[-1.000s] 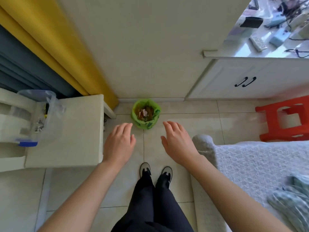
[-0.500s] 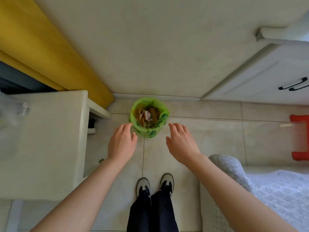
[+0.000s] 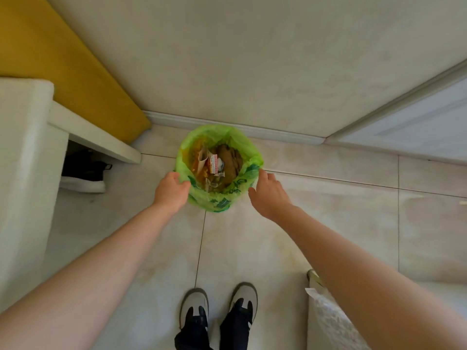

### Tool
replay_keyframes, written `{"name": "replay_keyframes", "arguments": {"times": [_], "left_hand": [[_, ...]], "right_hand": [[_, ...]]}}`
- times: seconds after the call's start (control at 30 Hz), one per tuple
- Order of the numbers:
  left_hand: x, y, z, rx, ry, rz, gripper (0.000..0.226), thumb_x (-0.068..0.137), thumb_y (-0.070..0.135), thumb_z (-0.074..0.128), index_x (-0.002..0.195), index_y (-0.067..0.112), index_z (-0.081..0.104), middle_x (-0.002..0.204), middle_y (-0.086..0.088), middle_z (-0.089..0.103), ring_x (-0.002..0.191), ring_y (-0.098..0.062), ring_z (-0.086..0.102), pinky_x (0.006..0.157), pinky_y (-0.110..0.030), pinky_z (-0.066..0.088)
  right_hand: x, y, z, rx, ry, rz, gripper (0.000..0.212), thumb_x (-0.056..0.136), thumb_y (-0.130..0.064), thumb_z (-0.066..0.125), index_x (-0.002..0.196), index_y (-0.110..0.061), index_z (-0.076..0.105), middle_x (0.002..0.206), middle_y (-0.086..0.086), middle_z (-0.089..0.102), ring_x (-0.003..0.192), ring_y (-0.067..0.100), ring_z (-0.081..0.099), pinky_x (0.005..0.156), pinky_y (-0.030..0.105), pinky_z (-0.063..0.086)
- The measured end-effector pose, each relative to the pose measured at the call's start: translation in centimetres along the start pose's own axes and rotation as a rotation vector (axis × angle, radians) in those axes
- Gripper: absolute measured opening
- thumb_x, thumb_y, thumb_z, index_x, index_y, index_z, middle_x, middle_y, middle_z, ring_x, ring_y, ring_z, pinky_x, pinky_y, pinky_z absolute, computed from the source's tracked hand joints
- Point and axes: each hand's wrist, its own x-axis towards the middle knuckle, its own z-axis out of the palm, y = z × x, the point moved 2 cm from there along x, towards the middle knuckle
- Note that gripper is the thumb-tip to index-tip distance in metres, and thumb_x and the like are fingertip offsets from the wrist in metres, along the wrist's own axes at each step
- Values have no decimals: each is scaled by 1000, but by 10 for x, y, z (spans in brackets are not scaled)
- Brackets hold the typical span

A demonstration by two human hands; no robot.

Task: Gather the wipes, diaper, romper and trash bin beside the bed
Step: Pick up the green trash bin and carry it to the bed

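While both arms reached down, the left hand (image 3: 169,192) curled against the green-lined trash bin (image 3: 219,170) on the floor tiles (image 3: 328,223). Right hand (image 3: 269,195) stayed spread wide beside its rim; contact unclear.

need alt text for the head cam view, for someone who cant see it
Seen from above, a person's left hand and right hand reach to either side of a small trash bin lined with a green bag, standing on a tiled floor near the wall. The bin holds paper and wrappers; the person's shoes show below.
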Motion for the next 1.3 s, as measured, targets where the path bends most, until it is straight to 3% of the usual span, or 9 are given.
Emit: {"name": "replay_keyframes", "arguments": {"times": [0.13,0.27,0.43,0.5,0.67,0.8,0.97,1.17,1.3], "left_hand": [[25,-7,15,-33,26,22,44,90,17,58,131,7,48,134,-16,55,120,-34,52,92,-34,40],[41,-8,23,-159,28,1,54,87,16,62,136,11,41,128,-7,54,118,-29,52,89,-30,39],[56,-8,26,-282,16,-37,59,84,10,65,137,15,40,90,17,49,78,-4,51,59,-17,35],[60,-10,25,-344,4,-80,67,83,8,66,141,15,34,84,20,46,75,3,47,58,-18,36],[50,-16,23,-462,-70,-194,70,80,10,68,142,17,36,103,2,57,100,-23,59,80,-31,46],[24,-20,28,-528,-141,-250,21,81,2,64,99,14,66,92,-8,69,73,-17,64,55,-23,49],[-14,-15,19,-506,-90,-250,18,83,1,65,101,7,64,100,-19,67,77,-27,64,70,-35,53],[-86,31,-25,-441,76,-70,36,84,19,71,112,17,49,105,-13,64,90,-29,66,83,-46,55],[-156,84,-73,-427,202,125,32,83,18,71,107,24,50,93,2,63,81,-16,65,60,-27,48]], "right_hand": [[34,2,15,139,22,64,60,97,-21,46,144,2,18,139,23,38,126,41,42,100,44,36],[58,2,20,300,60,142,48,95,-20,50,133,1,32,131,21,45,117,38,47,85,39,39],[73,-1,27,397,44,173,39,94,-21,50,125,2,41,126,20,49,105,33,50,75,33,36],[75,-1,30,518,37,225,36,94,-22,50,122,0,43,124,20,50,96,29,49,72,33,38],[68,4,34,723,15,373,41,92,-23,51,126,-5,38,129,18,46,100,33,52,76,41,46],[52,16,31,687,33,455,37,94,-19,48,126,-3,37,130,21,46,103,37,53,74,42,47],[14,23,8,732,-3,500,26,88,-8,46,112,1,48,117,21,57,94,35,60,81,46,57],[-69,12,-57,849,100,388,28,85,-15,57,107,-11,41,107,17,59,97,35,63,80,51,57],[-146,-1,-123,1010,229,249,34,86,-17,65,110,-21,41,100,5,62,93,25,66,84,51,56]]}}
